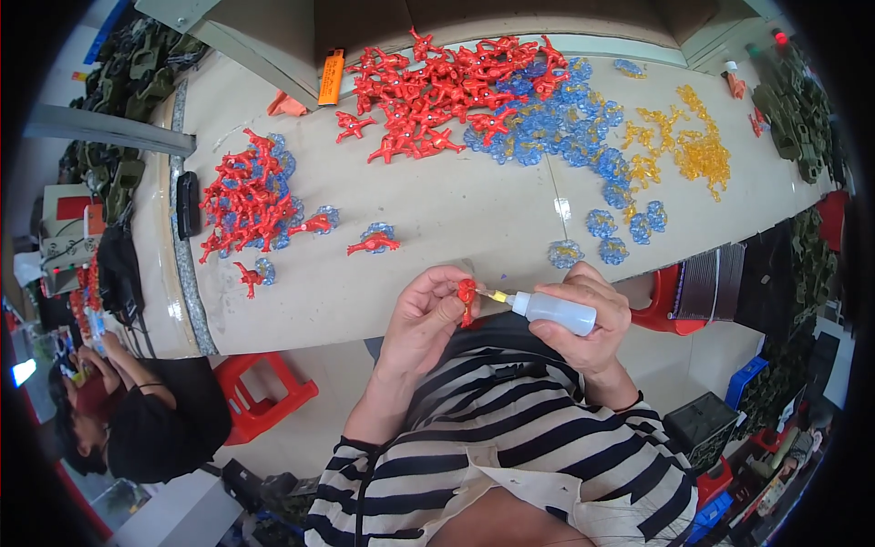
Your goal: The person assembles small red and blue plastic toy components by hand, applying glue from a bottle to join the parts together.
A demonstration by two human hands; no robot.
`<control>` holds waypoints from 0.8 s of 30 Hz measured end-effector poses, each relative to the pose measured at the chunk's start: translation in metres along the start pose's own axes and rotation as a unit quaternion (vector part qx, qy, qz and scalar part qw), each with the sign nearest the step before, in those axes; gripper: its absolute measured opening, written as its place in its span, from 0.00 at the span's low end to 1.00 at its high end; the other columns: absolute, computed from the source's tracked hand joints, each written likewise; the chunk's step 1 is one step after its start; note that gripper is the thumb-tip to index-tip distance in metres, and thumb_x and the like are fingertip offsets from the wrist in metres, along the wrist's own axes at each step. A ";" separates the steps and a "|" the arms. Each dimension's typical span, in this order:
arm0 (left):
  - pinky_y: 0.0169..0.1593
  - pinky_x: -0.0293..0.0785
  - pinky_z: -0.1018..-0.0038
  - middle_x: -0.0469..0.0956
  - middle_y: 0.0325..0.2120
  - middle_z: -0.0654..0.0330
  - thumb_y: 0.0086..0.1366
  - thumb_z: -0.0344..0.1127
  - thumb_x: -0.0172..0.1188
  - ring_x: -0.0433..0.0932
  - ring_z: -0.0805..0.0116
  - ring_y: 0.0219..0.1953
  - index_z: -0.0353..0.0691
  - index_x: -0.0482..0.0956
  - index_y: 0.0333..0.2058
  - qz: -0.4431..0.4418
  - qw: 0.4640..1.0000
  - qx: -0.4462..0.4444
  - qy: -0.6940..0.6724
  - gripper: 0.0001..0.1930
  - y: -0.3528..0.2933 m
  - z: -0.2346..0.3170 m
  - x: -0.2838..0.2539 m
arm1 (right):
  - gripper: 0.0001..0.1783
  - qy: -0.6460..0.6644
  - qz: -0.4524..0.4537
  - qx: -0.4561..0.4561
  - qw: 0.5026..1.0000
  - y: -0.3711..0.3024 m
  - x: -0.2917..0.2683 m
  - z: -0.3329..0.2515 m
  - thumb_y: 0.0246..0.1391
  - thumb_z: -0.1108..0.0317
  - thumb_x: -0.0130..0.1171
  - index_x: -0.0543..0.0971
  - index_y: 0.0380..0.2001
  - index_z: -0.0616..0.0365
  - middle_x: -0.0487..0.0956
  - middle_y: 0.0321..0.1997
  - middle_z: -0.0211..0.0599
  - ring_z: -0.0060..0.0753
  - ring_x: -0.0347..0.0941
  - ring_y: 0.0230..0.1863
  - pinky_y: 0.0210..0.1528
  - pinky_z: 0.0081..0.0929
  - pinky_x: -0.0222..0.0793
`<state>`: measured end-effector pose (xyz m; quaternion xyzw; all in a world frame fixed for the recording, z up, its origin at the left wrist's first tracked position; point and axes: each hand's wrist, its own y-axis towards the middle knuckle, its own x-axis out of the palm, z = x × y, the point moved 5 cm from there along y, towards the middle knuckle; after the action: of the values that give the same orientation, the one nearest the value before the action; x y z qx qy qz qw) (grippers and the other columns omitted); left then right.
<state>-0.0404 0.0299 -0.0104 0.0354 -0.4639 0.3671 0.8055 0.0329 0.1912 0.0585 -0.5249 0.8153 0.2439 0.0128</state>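
A small red figure (467, 302) is pinched between the thumb and fingertips of the left hand (427, 314), just in front of the striped shirt and below the near edge of the table (437, 228). The fingers are curled closely around it, so only its upper part is seen. The yellow tip of a small white squeeze bottle (552, 312) is pressed against the figure from the right. The bottle is gripped by the right hand (591, 319), with the fingers wrapped fully around its body and the thumb laid along the top.

Beyond the hands, on the pale table top, a single red figure mounted on a blue base (374, 241) is seen, and a few loose blue bases (603, 237) with yellow pieces are scattered to the right of it. To the left, a cluster of red figures on blue bases (248, 201) is gathered, with one more (252, 274) lying apart near the table edge. At the far side a large heap of red figures (437, 91) is piled, touching a spread of clear blue pieces (556, 128), and a patch of yellow pieces (684, 146) lies further right. An orange lighter-shaped object (331, 77) rests by the far edge.

A red stool (260, 392) stands under the table at the lower left, beside another person (137, 419) dressed in black.
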 end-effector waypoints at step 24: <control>0.37 0.73 0.75 0.74 0.34 0.54 0.56 0.22 0.56 0.76 0.68 0.31 0.34 0.67 0.45 0.034 0.998 0.042 0.032 0.16 -0.012 0.009 -0.016 | 0.17 0.008 -0.028 0.190 0.981 0.033 0.056 0.042 0.44 0.75 0.59 0.75 0.41 0.60 0.75 0.41 0.39 0.28 0.72 0.41 0.44 0.23 0.66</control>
<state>-0.0440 0.0084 -0.0143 0.0413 -0.4229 0.4137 0.8051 -0.0311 0.1715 0.0188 -0.5372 0.8321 0.0796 0.1128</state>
